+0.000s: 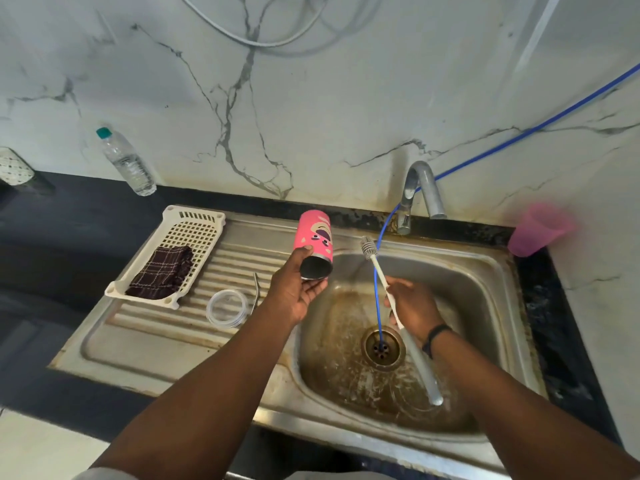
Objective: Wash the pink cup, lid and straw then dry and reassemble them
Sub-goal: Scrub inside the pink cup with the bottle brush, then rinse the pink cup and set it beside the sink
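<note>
In the head view, the left hand (pixel 297 295) sits at the centre of the frame and holds the pink cup (pixel 314 243) by its open end, thumb on the near side of the rim and fingers curled under it. The cup is tilted, its mouth facing the camera and its closed base pointing toward the wall at the upper part of the frame. It hangs over the seam between the ribbed drainboard (pixel 166 341) and the sink basin (pixel 478 292).

Right of centre, the right hand (pixel 414 304) is over the basin, its fingers closed around the white handle of a bottle brush (pixel 375 268). The bristled head points up and to the left, close to the cup but apart from it; the grey end of the handle runs down toward the lower right of the basin.

On the drainboard, left of centre, the clear lid (pixel 227 308) lies flat, and a thin bent straw (pixel 256 292) lies just beside it on its right. Farther left a white slotted tray (pixel 194 226) holds a folded dark checked cloth (pixel 162 272).

A blue hose (pixel 379 306) drops from the tap (pixel 420 195) area into the drain (pixel 382 348) at the middle of the basin. At the right edge a pink tumbler (pixel 538 230) stands on the counter, blurred. In the upper left a clear water bottle (pixel 126 162) stands against the marble wall (pixel 311 98).
</note>
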